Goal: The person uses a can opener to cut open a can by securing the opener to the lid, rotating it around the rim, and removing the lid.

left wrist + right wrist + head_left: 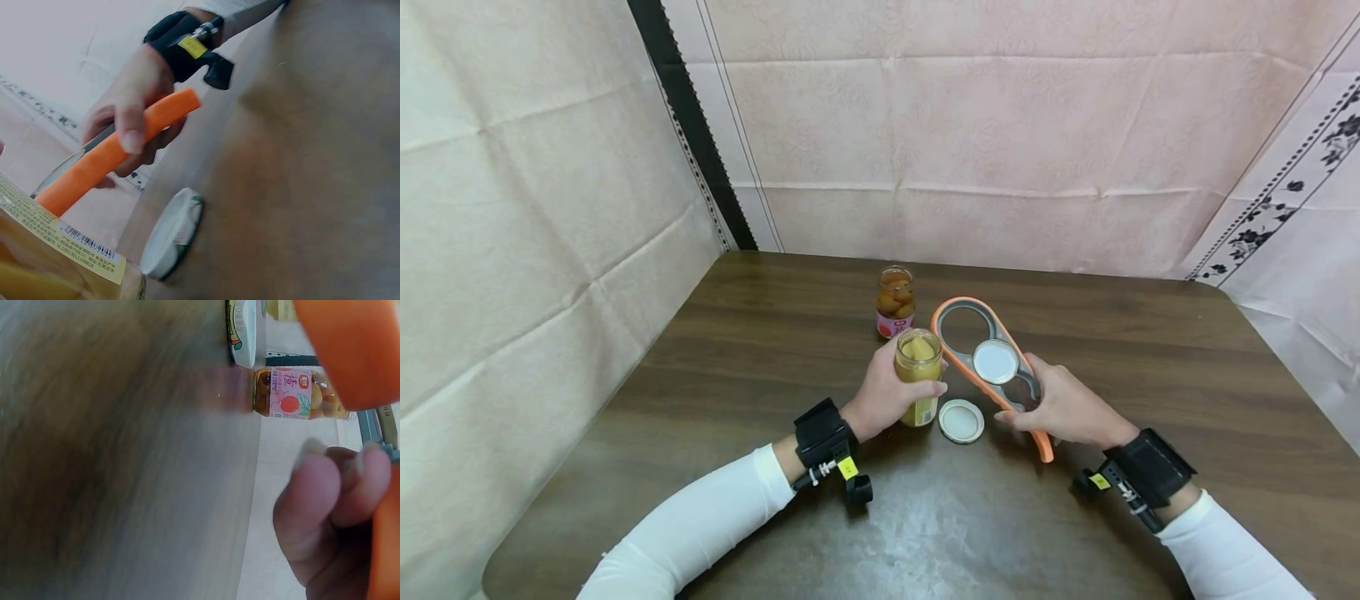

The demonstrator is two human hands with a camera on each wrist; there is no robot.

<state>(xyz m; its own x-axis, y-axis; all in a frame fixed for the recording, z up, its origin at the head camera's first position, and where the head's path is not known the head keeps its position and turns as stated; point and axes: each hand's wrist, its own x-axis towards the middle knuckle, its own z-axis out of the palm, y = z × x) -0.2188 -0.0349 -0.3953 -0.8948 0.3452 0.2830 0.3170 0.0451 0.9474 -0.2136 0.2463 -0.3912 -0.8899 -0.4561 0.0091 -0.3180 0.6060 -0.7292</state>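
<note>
In the head view my left hand [887, 387] grips a lidless glass jar of yellow fruit [919, 362], upright at the table's middle. Its barcode label [90, 244] fills the corner of the left wrist view. My right hand [1071, 406] holds an orange and grey jar opener [966, 377] by its handle end, tilted above the table. A white lid [996, 362] sits within the opener's frame. Between the hands, a second lid [961, 421] lies on the table with its pale inside up. In the right wrist view, curled fingers [312, 494] show beside the orange handle.
Behind the left hand stands another glass jar [896, 302] with brownish fruit, a pink label and no lid visible. The brown wooden table [760, 333] reaches back to a cloth-covered wall [1000, 125]. Cloth also hangs at both sides.
</note>
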